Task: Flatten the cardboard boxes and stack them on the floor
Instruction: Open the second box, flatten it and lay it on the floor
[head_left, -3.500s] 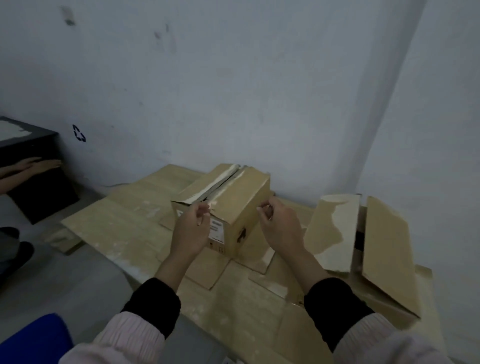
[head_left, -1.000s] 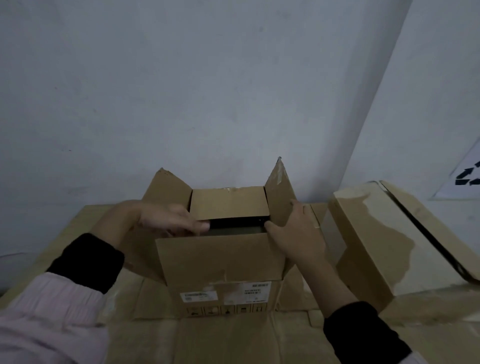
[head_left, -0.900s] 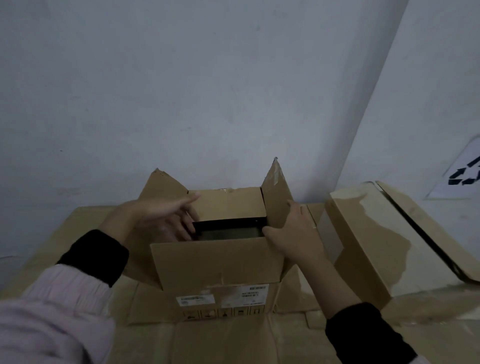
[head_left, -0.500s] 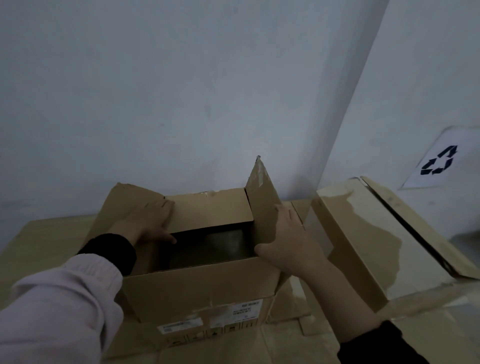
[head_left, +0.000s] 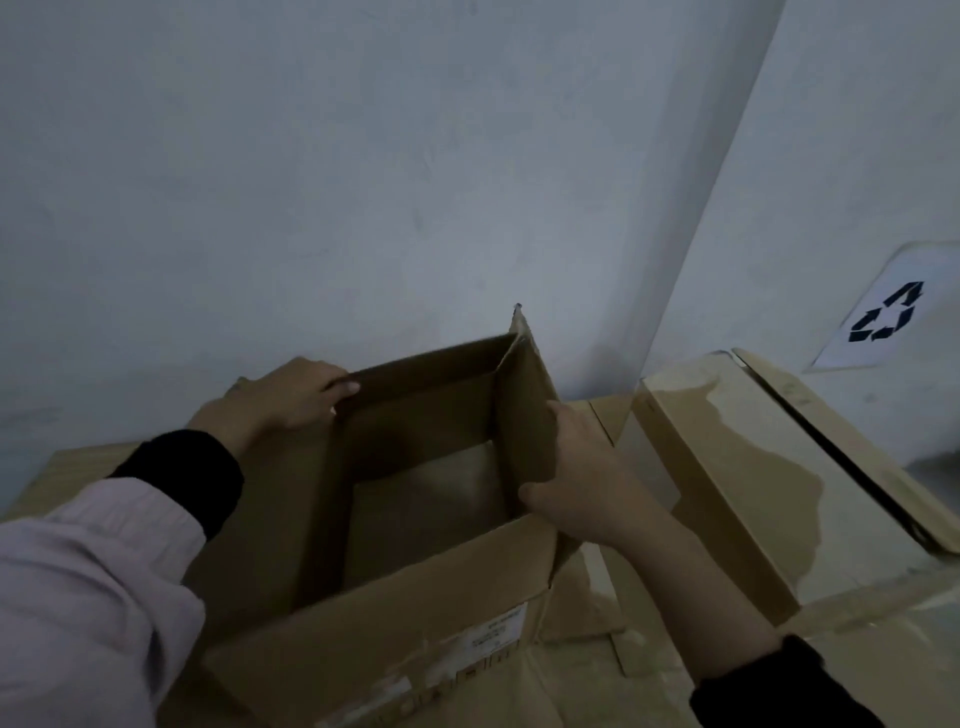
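Observation:
A brown cardboard box (head_left: 395, 639) stands open in front of me, its inside empty and dark, with white labels on the near wall. My left hand (head_left: 291, 397) rests on the far left corner, fingers curled over the far flap's edge. My right hand (head_left: 582, 483) grips the upright right flap, thumb inside and fingers outside. Flattened cardboard sheets (head_left: 587, 670) lie on the floor under the box.
A second, larger box (head_left: 737, 467) with pale stains and a slit top stands to the right, close to my right hand. White walls meet in a corner behind. A sheet with a recycling sign (head_left: 883, 317) hangs on the right wall.
The box was shut and taped at first; its top flaps now stand open. My left hand has pushed the left flap outward and moved to the far corner. The view has moved closer.

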